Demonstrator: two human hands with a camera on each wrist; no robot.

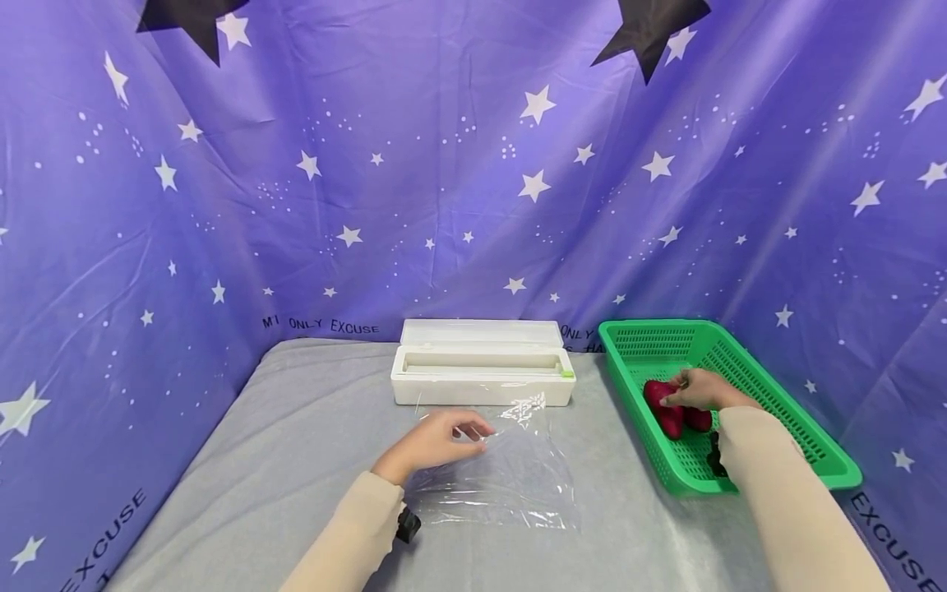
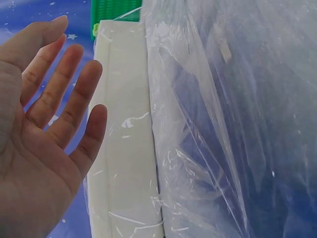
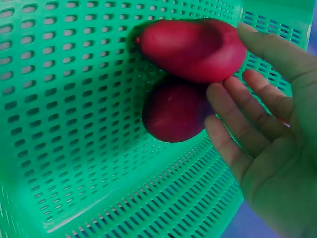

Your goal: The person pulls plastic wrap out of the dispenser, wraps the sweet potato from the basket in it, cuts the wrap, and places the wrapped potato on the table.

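Two dark red fruits lie in a green basket at the right. My right hand reaches into it. In the right wrist view the thumb and fingertips of the right hand touch the end of the upper red fruit, which lies on the lower red fruit; the fingers are nearly straight. My left hand hovers over a sheet of clear cling film spread on the table. The left hand is held flat with straight fingers and holds nothing.
A white cling film dispenser box stands open behind the sheet, also close in the left wrist view as the white box beside the film. A grey cloth covers the table. Purple star-printed fabric hangs all round.
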